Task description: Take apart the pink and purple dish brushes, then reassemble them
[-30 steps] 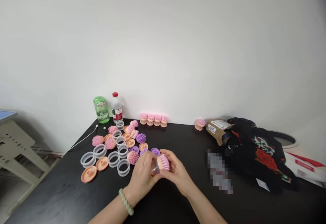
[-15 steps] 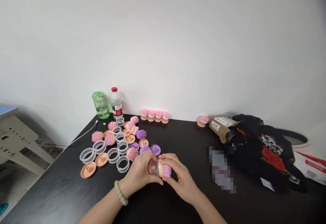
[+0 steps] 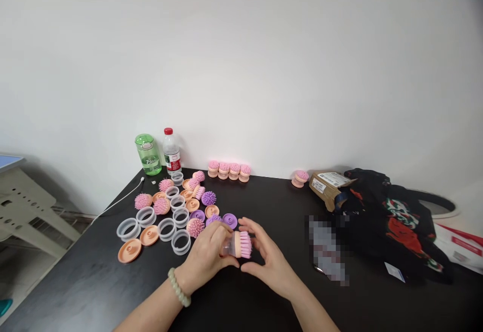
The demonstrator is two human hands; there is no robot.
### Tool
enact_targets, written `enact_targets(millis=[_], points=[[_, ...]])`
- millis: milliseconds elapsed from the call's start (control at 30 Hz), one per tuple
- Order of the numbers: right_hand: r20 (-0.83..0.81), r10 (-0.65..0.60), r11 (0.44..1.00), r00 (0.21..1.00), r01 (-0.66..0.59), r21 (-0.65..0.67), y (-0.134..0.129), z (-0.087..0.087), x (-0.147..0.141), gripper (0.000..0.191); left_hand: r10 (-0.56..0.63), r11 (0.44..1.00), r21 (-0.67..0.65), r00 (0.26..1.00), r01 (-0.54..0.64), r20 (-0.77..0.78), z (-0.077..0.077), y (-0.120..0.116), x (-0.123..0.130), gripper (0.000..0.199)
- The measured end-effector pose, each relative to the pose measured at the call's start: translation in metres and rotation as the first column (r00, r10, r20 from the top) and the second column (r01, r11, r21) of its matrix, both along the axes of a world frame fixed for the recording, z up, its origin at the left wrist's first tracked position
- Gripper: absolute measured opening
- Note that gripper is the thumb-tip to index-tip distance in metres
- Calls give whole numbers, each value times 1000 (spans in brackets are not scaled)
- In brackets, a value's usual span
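A scrub brush (image 3: 244, 245) with pink bristles, a peach collar and a clear body lies sideways in my left hand (image 3: 207, 247), whose fingers wrap round the clear part. My right hand (image 3: 272, 260) curves beside the bristles with fingers and thumb apart; it seems not to grip the brush. Left of my hands are several clear plastic rings (image 3: 181, 252), loose pink bristle heads (image 3: 195, 235), purple bristle heads (image 3: 209, 204) and peach discs (image 3: 130, 259). A purple disc (image 3: 236, 224) lies just beyond my fingers.
Several brushes (image 3: 234, 176) stand in a row by the wall, with one more brush (image 3: 300, 184) further right. A green bottle (image 3: 151, 165) and a red-capped bottle (image 3: 168, 146) stand at the back left. A cardboard box (image 3: 320, 193) and black bag (image 3: 370, 251) occupy the right.
My right hand has loosened from the brush, its fingers spreading apart. More of the pink bristles and collar now show, while my left hand keeps its hold.
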State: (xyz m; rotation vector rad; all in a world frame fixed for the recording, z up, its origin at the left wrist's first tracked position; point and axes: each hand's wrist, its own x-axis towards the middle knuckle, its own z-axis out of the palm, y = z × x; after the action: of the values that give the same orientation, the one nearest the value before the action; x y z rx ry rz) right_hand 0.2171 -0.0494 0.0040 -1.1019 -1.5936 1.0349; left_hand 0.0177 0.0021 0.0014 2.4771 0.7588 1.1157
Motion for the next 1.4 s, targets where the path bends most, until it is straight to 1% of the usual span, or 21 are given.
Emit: enact_targets(millis=[33,100,167,300,367,433,500,567,667,733,800,867,933,1000,1067,1100,1167,1233,1267,1333,1400], points=[[-21,13,999,1000,-14,-52,0,0,0,73,-5,1000,14,1000,5,2,0,0,0,41],[-24,20,992,1000,-23,-122,1,0,-1,55,-24,999,38,1000,24,-1,-1,0,0,37],[2,9,994,1000,-9,-113,1,-1,-1,42,-30,999,45,999,30,-13,-2,-1,1,36],[12,-6,996,1000,7,-92,1,-2,-2,71,-21,998,57,999,23,-35,0,-4,1,31],[48,-20,992,999,26,-124,1,-2,-1,58,-35,997,71,998,39,-49,2,-5,2,28],[85,-32,995,996,40,-87,1,-2,-2,45,-43,995,86,997,49,-68,4,-6,2,27],[85,-32,999,996,35,-28,1,-3,-2,54,-35,995,95,995,44,-97,5,-7,2,27],[68,-21,999,997,23,-32,1,-4,-2,67,-26,994,100,993,37,-116,7,-8,2,25],[136,-35,996,990,46,-80,2,-5,-2,53,-32,996,82,991,43,-134,7,-8,2,24],[217,-64,997,974,73,-37,3,-5,-1,45,-14,999,36,990,19,-142,6,-9,3,28],[275,-87,996,958,75,56,2,-3,0,45,28,998,-49,987,-36,-159,6,-10,5,35],[310,-94,980,946,33,196,0,0,0,42,57,986,-143,981,-85,-186,8,-10,6,41],[355,-84,932,931,-53,358,-2,2,-1,41,50,967,-235,977,-99,-207,15,-10,4,47],[407,-75,858,910,-149,492,-4,3,-1,46,2,939,-337,979,-72,-205,24,-7,-2,48],[427,-79,792,901,-203,575,-6,4,1,52,-82,879,-477,978,-19,-190,33,-3,-12,49],[412,-92,769,907,-198,608,-6,3,3,53,-134,827,-562,976,16,-169,37,0,-18,50],[337,-154,754,929,-110,648,-4,2,9,52,-219,682,-723,974,110,-58,43,5,-28,53],[239,-251,798,938,61,600,0,-2,16,44,-205,560,-797,970,226,131,47,9,-35,54],[200,-294,836,935,150,527,3,-5,18,41,-158,526,-801,958,287,240,48,10,-36,54],[185,-317,918,930,252,306,10,-11,20,38,-43,501,-768,898,398,437,51,11,-35,52],[248,-260,965,933,241,104,15,-17,19,37,52,495,-727,819,476,571,52,11,-31,48]])
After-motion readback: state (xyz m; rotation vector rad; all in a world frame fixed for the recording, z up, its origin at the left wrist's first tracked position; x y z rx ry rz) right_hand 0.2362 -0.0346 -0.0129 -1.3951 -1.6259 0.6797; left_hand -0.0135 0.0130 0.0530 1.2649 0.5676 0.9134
